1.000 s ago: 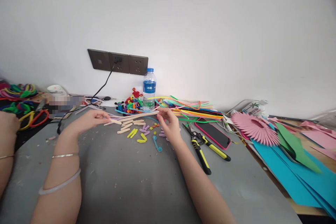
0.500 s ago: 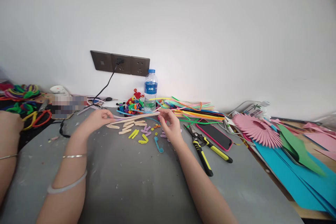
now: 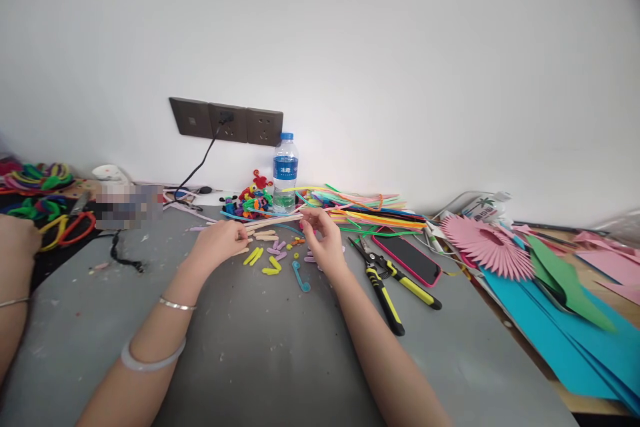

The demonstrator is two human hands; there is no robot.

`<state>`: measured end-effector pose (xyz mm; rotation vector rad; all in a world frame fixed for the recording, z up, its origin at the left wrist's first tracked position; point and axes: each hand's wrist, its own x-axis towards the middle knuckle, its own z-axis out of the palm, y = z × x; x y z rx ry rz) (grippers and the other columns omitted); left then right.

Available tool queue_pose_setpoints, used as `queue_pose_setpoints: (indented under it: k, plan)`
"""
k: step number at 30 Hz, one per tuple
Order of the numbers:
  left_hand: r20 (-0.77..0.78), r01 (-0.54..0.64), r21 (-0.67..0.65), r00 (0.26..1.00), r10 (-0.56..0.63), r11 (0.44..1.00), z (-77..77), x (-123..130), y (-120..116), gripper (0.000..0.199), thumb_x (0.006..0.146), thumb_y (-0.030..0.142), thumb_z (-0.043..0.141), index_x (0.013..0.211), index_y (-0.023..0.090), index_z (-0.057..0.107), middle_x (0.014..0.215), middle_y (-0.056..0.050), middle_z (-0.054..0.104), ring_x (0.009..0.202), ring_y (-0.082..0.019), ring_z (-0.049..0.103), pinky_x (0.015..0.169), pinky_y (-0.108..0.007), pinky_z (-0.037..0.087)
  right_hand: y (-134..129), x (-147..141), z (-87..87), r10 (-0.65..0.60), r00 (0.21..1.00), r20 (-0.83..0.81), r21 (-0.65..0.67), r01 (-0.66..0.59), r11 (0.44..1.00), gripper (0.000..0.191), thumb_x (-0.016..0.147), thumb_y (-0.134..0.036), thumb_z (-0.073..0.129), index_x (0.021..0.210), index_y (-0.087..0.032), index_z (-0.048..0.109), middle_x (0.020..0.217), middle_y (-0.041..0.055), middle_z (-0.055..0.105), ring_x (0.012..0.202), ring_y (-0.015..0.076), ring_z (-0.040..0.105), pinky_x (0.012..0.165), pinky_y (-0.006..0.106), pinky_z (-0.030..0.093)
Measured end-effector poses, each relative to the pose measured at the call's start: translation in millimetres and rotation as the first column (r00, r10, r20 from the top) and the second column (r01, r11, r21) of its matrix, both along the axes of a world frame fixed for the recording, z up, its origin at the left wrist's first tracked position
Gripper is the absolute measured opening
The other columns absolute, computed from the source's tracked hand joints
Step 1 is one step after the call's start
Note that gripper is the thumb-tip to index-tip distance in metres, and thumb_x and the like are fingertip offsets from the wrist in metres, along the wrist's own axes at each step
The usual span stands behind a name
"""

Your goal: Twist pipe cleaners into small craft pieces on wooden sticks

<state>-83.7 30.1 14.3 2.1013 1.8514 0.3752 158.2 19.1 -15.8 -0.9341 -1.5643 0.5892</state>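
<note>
The left hand (image 3: 223, 240) is held with its fingers curled beside short, cream, fuzzy pipe-cleaner pieces (image 3: 267, 237); whether one is pinched cannot be told. Between the hands, long, cream, fuzzy pipe-cleaner stems (image 3: 276, 220) are laid, their right ends at the fingertips of the half-curled right hand (image 3: 323, 240), whose grip is not clearly shown. Farther right, yellow-and-black-handled metal cutters (image 3: 371, 258) are placed.
</note>
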Motion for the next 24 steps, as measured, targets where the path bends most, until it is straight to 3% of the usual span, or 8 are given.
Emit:
queue_pose_setpoints:
  k: [3,5,7,11,13,16,19,24]
  plan:
    - [0.156,0.018,0.028,0.988,-0.023,0.999,5.6,-4.0,1.2,0.013,0.071,0.034,0.066,0.068,0.021,0.068,0.059,-0.001,0.057,0.054,-0.016,0.048,0.051,-0.025,0.028,0.0,0.5,0.5,0.001,1.000,0.002,0.006,-0.001,1.000,0.018,0.094,-0.024,0.051,0.107,-0.021,0.062,0.087,0.0040,0.063,0.077,0.0162,0.060,0.071,0.029,0.051]
    - [0.337,0.031,0.058,0.940,-0.049,0.998,10.5,-6.0,1.6,0.023,0.075,0.043,0.064,0.070,0.020,0.064,0.060,0.000,0.054,0.056,-0.015,0.046,0.054,-0.025,0.031,-0.8,0.4,1.1,0.002,1.000,0.002,0.005,-0.002,1.000,0.018,0.094,-0.023,0.051,0.107,-0.021,0.063,0.088,0.0042,0.064,0.078,0.0165,0.061,0.072,0.029,0.051]
    - [0.536,0.049,0.047,0.841,-0.066,0.998,15.8,-5.2,0.6,0.033,0.077,0.051,0.063,0.071,0.019,0.060,0.063,0.001,0.053,0.059,-0.015,0.046,0.056,-0.025,0.034,-2.3,-0.6,1.8,0.021,1.000,-0.004,-0.004,-0.022,1.000,0.017,0.094,-0.023,0.051,0.104,-0.021,0.064,0.087,0.0046,0.065,0.078,0.0167,0.062,0.072,0.030,0.051]
    - [0.823,0.127,-0.050,0.568,-0.032,0.991,20.8,7.9,-4.1,0.039,0.081,0.053,0.064,0.068,0.018,0.054,0.064,0.001,0.049,0.062,-0.013,0.044,0.061,-0.025,0.038,-6.7,-6.4,2.8,0.100,0.994,-0.053,-0.065,-0.103,0.993,0.018,0.095,-0.027,0.051,0.102,-0.020,0.065,0.082,0.0042,0.068,0.074,0.0169,0.064,0.068,0.029,0.052]
    - [0.900,0.184,-0.079,0.435,-0.009,0.980,18.7,17.6,-6.8,0.037,0.081,0.050,0.066,0.068,0.018,0.055,0.066,0.001,0.049,0.064,-0.013,0.045,0.063,-0.026,0.040,-9.1,-10.1,3.3,0.134,0.988,-0.071,-0.099,-0.141,0.985,0.019,0.094,-0.030,0.053,0.105,-0.020,0.065,0.080,0.0038,0.069,0.073,0.0171,0.065,0.068,0.030,0.053]
    - [0.946,0.278,-0.116,0.323,0.021,0.954,12.8,31.2,-10.8,0.035,0.083,0.047,0.066,0.069,0.017,0.056,0.069,0.000,0.052,0.066,-0.013,0.046,0.062,-0.025,0.040,-12.6,-14.8,4.4,0.187,0.980,-0.065,-0.124,-0.194,0.973,0.023,0.092,-0.035,0.057,0.109,-0.021,0.064,0.084,0.0043,0.070,0.074,0.0175,0.066,0.068,0.030,0.054]
    - [0.951,0.287,-0.174,0.296,0.085,0.942,9.5,41.0,-15.3,0.031,0.082,0.046,0.067,0.076,0.017,0.057,0.070,0.000,0.052,0.064,-0.012,0.046,0.057,-0.024,0.038,-15.7,-18.7,5.3,0.251,0.965,-0.069,-0.136,-0.258,0.956,0.027,0.089,-0.037,0.063,0.111,-0.021,0.063,0.089,0.0045,0.070,0.076,0.0173,0.066,0.068,0.030,0.054]
    - [0.927,0.325,-0.155,0.375,0.024,0.933,12.1,47.4,-20.7,0.027,0.085,0.046,0.062,0.082,0.019,0.057,0.074,0.000,0.055,0.067,-0.013,0.053,0.059,-0.025,0.043,-14.1,-22.8,1.3,0.254,0.953,-0.168,-0.198,-0.285,0.938,0.030,0.085,-0.043,0.068,0.107,-0.022,0.064,0.093,0.0047,0.071,0.078,0.0180,0.067,0.069,0.030,0.054]
